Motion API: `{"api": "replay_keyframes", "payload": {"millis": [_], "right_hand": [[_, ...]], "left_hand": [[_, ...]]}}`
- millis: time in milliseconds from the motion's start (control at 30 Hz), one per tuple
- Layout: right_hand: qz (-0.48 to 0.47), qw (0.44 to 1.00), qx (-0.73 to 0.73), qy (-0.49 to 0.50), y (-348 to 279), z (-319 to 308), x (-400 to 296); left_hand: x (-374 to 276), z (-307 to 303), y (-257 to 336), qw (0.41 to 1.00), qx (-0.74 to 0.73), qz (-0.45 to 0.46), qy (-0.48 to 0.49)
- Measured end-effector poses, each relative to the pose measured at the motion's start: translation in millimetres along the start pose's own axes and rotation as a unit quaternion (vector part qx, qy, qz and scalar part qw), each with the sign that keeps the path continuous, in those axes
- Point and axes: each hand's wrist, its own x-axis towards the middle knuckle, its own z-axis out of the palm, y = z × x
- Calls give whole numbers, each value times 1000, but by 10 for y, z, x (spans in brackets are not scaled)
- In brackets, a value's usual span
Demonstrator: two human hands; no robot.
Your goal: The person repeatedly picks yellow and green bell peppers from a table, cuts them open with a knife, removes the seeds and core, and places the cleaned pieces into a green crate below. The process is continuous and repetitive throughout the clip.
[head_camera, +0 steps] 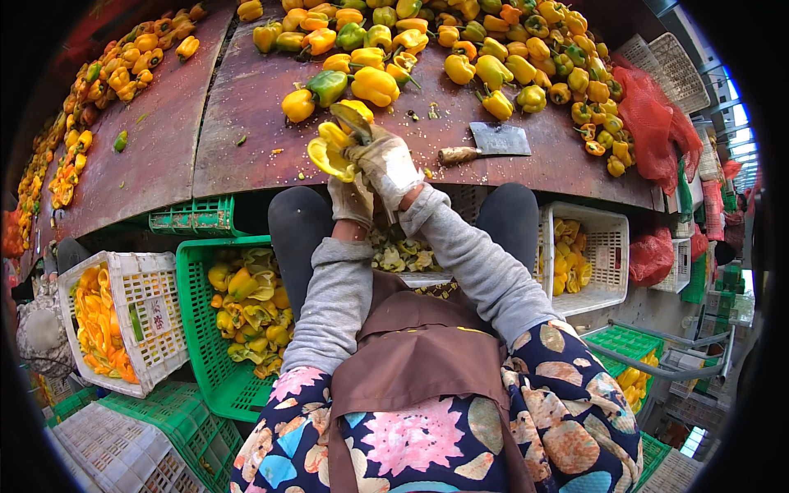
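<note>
My right hand, in a soiled pale work glove, is closed around a tool with a dark curved blade that points up and left. Against its fingertips is a hollow, cut-open yellow bell pepper. My left hand, gloved too, sits just below the pepper; its fingers are largely hidden behind the right hand and the pepper. Whole yellow peppers and a green-and-yellow one lie just beyond on the reddish-brown table. To the right rests a cleaver with a wooden handle.
Heaped bell peppers cover the table's far side, beside red mesh netting. A green crate and a white crate of cut peppers stand left; another white crate stands right. Pepper scraps lie between my knees.
</note>
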Motion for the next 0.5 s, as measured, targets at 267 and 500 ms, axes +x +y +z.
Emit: {"api": "replay_keyframes", "payload": {"millis": [267, 500], "right_hand": [[141, 975, -164, 47, -388, -310, 869], [127, 824, -526, 170, 854, -1558, 2096]], "left_hand": [[123, 137, 483, 884, -398, -224, 100], [108, 193, 635, 914, -324, -238, 41]]}}
